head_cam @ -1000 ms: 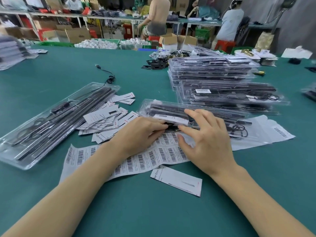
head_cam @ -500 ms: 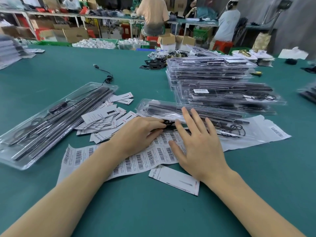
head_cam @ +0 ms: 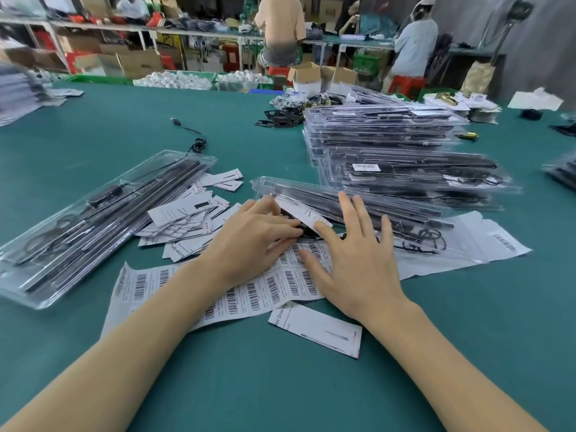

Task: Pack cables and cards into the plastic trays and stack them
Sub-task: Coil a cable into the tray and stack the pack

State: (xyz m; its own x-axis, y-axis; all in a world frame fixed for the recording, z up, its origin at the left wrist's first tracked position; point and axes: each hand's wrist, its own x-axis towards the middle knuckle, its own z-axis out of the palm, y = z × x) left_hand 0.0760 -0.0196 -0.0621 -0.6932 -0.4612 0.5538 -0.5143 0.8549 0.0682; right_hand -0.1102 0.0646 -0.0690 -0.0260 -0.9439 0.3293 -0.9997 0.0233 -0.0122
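Green worktop [head_cam: 93, 126]: left hand [head_cam: 249, 241] pinches a card [head_cam: 300, 213] at the tray [head_cam: 352, 207], right hand [head_cam: 358, 260] spread flat; card might buckle.

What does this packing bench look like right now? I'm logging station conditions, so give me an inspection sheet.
Surface: green table.
Job's things: clear tray under both hands; filled tray at left; tray stack behind; loose cards.
Clutter: barcode sheet; single card nearest the camera.
Hands: left hand curled at the tray's card; right hand spread flat.
Cables: loose black cable on the table.
Surroundings: people at far benches, boxes, shelves.
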